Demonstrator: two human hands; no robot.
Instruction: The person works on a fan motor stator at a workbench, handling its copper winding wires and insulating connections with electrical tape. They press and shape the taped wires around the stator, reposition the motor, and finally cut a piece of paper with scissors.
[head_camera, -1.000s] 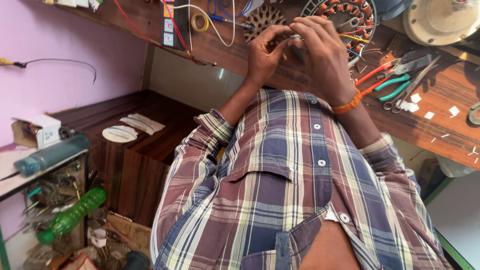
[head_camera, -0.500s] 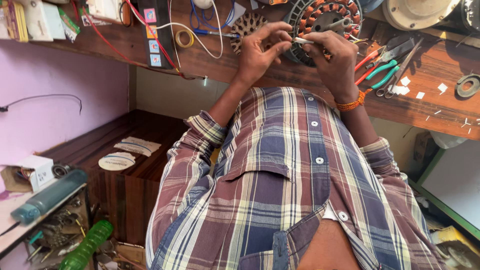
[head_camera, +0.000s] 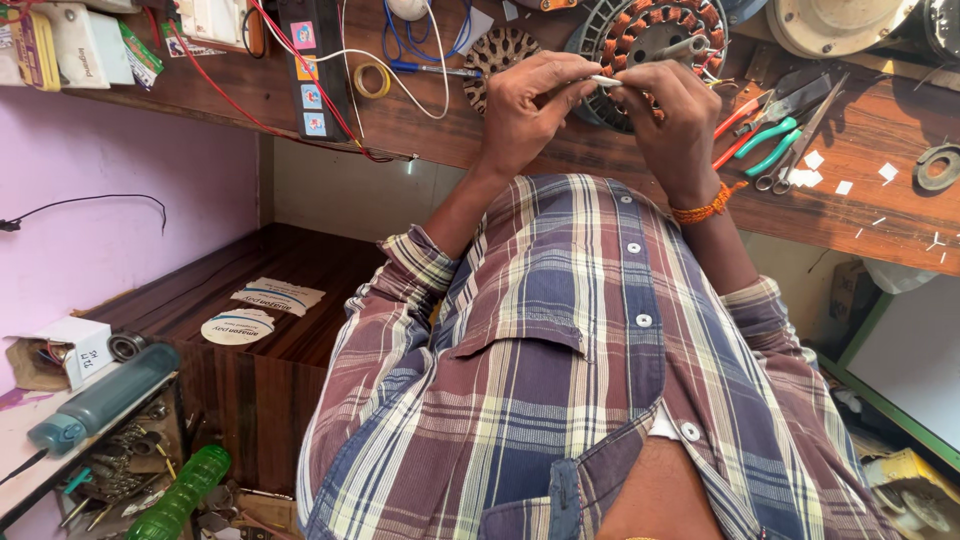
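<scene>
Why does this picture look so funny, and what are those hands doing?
The camera sits on a person's head and looks down, so you see their checked shirt and both arms reaching out to a brown wooden workbench. The left hand and the right hand together pinch a thin pale little tube in their fingers. Just behind them lies a round motor part wound with copper wire. Beside it are red and green-handled pliers, scissors and a yellow tape roll.

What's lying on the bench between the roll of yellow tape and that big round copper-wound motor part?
In the head view, a small toothed brown rotor disc lies between the yellow tape roll and the copper-wound stator, crossed by a blue-handled tool.
</scene>
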